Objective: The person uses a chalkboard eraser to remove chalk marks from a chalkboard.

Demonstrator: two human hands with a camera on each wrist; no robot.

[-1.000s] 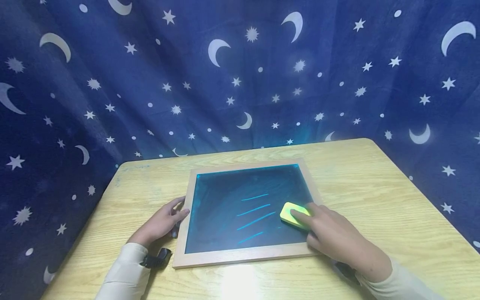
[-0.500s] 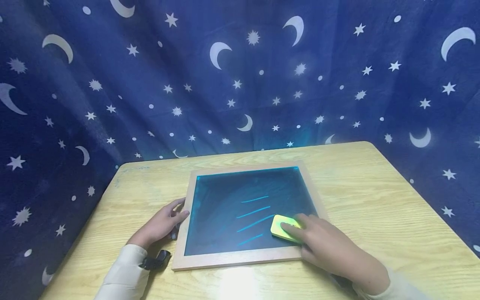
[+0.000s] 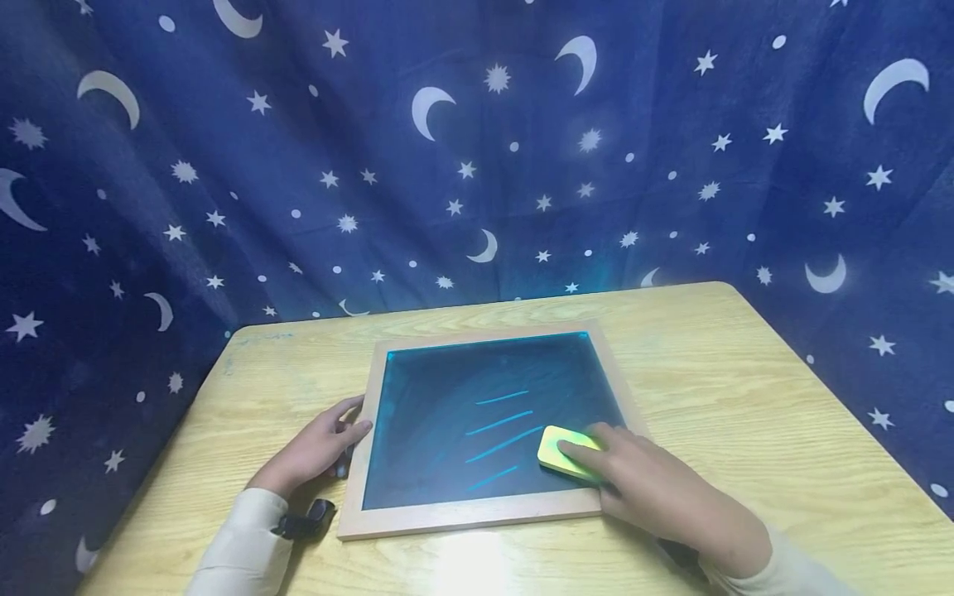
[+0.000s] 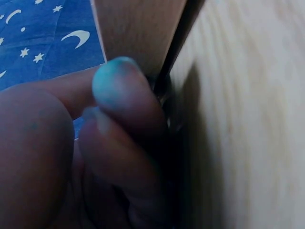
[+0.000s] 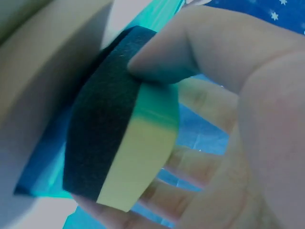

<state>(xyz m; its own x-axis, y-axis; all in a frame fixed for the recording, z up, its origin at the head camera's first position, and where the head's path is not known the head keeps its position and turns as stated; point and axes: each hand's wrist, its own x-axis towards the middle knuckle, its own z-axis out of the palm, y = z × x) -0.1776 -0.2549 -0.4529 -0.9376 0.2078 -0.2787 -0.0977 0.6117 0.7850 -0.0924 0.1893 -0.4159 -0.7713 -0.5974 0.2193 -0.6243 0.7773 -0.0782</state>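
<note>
A chalkboard (image 3: 432, 439) with a pale wooden frame lies on the table, with several bright blue slanted chalk lines (image 3: 499, 423) near its middle. My right hand (image 3: 652, 488) grips a yellow chalkboard eraser (image 3: 552, 454) over the lower right of the board, right of the lines. In the right wrist view the eraser's dark felt (image 5: 95, 129) shows, with thumb and fingers on opposite sides of the yellow body. My left hand (image 3: 316, 447) holds the frame's left edge, thumb at the rim. Blue dust coats one fingertip (image 4: 119, 90) in the left wrist view.
A wooden table (image 3: 708, 372) with rounded far corners carries the board; faint blue smudges mark its far left corner. Behind and on both sides hangs a dark blue curtain (image 3: 417, 248) with moons and stars. A black strap (image 3: 305, 523) circles the left wrist.
The eraser in my right hand has moved left and nearer to me, over a spot where a small blue mark showed. In the last half second it has barely moved. My left hand stays put.
</note>
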